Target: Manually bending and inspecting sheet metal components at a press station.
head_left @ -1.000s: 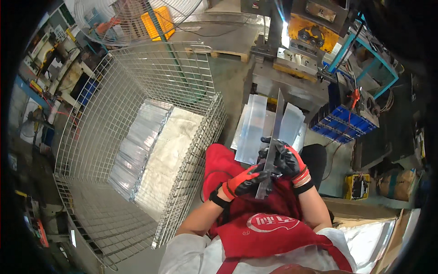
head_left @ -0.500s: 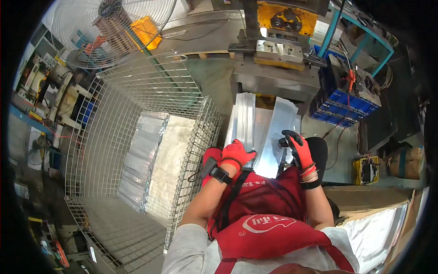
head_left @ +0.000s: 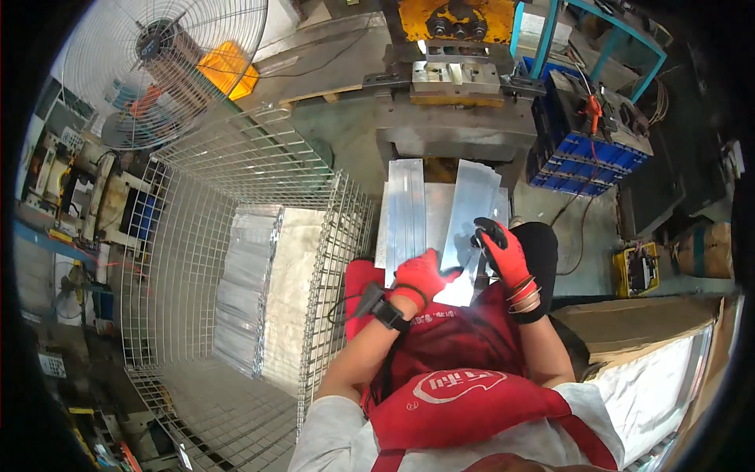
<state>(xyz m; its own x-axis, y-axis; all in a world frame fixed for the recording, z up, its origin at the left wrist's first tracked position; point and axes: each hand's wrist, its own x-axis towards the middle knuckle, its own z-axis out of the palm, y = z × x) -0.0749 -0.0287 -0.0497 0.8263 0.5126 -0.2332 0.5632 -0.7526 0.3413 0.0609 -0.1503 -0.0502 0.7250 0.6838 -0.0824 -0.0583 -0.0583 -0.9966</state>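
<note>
In a red glove, my left hand (head_left: 425,275) lies at the near end of the left pile of flat silvery metal strips (head_left: 406,206). Its thumb is stretched right toward the other pile, and nothing shows in its grasp. My right hand (head_left: 503,250), gloved in red with black fingertips, is bent over the right pile of metal strips (head_left: 472,200). Those fingers are curled together near the thumb; whether something small is between them cannot be made out. Both piles rest side by side on a grey metal surface (head_left: 437,206) before my knees.
A wire basket (head_left: 314,315) on the left holds stacked metal strips (head_left: 250,275) and a pale sheet (head_left: 292,291). Ahead stands a press with a metal die (head_left: 456,77). Blue crates (head_left: 578,161) are at right, an open carton (head_left: 637,338) lower right, a fan (head_left: 161,47) upper left.
The view has shifted slightly. My left hand has moved a little nearer the right pile, its thumb now by that pile's edge. My right hand stays curled over the right strips.
</note>
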